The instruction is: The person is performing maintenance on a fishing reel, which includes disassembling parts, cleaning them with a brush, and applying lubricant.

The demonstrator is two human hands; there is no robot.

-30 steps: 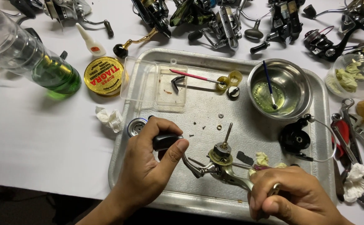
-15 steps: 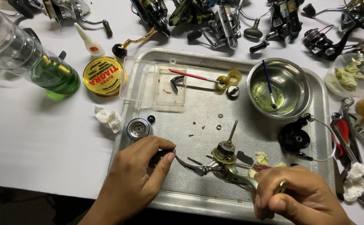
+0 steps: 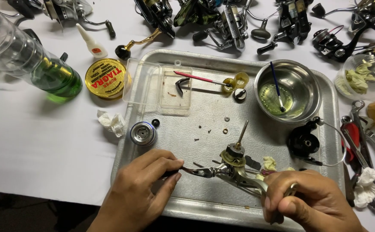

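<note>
A stripped fishing reel body (image 3: 234, 167) with an upright shaft lies over the front of a metal tray (image 3: 213, 90). My right hand (image 3: 307, 202) grips its rear end at the tray's front right. My left hand (image 3: 140, 193) pinches the dark knob of the reel's crank handle (image 3: 196, 172) at the front left. A silver spool (image 3: 143, 133) stands on the tray just beyond my left hand.
The tray also holds a steel bowl (image 3: 287, 92) of yellowish liquid with a brush, a clear plastic box (image 3: 159, 86), a black rotor (image 3: 304, 141) and tiny loose parts. A green-filled bottle (image 3: 28, 60) and gold tin (image 3: 106, 78) lie left; reels along the back; wrenches (image 3: 367, 137) right.
My left hand slid back toward the tray's front edge, uncovering the silver spool, and now pinches the handle knob. The reel body turned slightly.
</note>
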